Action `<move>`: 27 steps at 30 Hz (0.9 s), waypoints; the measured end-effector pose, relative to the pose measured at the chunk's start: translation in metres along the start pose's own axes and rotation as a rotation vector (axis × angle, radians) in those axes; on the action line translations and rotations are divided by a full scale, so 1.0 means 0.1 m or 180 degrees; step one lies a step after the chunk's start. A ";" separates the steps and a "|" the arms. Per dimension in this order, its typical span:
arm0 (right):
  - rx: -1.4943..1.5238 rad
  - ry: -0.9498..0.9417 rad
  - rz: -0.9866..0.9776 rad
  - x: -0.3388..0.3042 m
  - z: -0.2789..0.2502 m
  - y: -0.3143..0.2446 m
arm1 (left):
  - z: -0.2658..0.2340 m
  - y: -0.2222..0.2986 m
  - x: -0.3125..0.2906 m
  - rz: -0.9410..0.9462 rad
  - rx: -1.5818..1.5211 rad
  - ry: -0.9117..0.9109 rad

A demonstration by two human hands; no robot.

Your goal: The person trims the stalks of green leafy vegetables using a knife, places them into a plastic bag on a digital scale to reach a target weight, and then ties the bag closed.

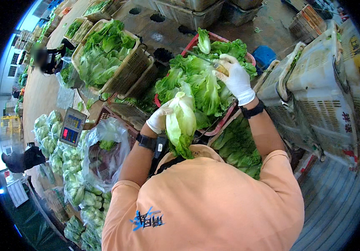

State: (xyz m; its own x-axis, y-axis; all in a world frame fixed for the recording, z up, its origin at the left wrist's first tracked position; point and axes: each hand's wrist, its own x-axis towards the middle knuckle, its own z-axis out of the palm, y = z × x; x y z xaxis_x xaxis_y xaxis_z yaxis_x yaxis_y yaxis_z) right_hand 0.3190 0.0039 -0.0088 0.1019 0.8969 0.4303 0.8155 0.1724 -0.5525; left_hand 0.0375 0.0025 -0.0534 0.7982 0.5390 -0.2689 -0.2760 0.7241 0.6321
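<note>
My left hand [159,119], in a white glove, is closed round a pale green head of lettuce [180,117] held upright near my chest, leafy end down. My right hand [236,79], also gloved, grips a knife [221,68] by its yellowish handle; the thin blade points to the left over the leaves. Below both hands, loose lettuce leaves [207,90] fill a red basket [230,115]. A small whole lettuce [203,41] lies at its far edge.
Left are a crate of lettuce [108,58], a scale display [72,127], a plastic-lined crate [104,146] and several bagged lettuces [73,175]. Large stacked crates [313,96] stand right, near a blue tub [264,56]. Another person [48,58] is at the far left.
</note>
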 end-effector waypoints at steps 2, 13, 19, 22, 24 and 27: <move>-0.0026 -0.0281 -0.0083 -0.19 0.05 -0.08 | -0.01 -0.02 -0.01 0.0094 0.0042 -0.0005; -0.0059 -0.0261 -0.1177 -0.63 0.20 -0.26 | -0.09 -0.13 0.04 -0.0118 0.0406 0.0107; -0.0073 -0.0276 -0.1075 -0.69 0.19 -0.24 | -0.06 -0.14 0.06 -0.0157 0.0522 0.0316; -0.0255 -0.0482 -0.0841 -0.75 0.21 -0.06 | 0.10 -0.02 0.06 -0.0260 0.1113 0.0449; -0.0970 -0.1592 0.0201 -0.77 0.18 0.17 | 0.24 0.10 0.02 -0.0105 0.1122 0.0319; -0.1067 -0.2436 0.1404 -0.83 0.14 0.45 | 0.43 0.29 -0.10 0.0590 0.2092 0.0604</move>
State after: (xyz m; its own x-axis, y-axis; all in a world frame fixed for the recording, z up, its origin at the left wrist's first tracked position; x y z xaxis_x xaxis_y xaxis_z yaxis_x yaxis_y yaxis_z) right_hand 0.3394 -0.0566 -0.0796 0.1357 0.8975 -0.4197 0.9260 -0.2655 -0.2683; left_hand 0.0446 -0.0004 -0.0013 0.6459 0.7372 -0.1985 0.0297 0.2356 0.9714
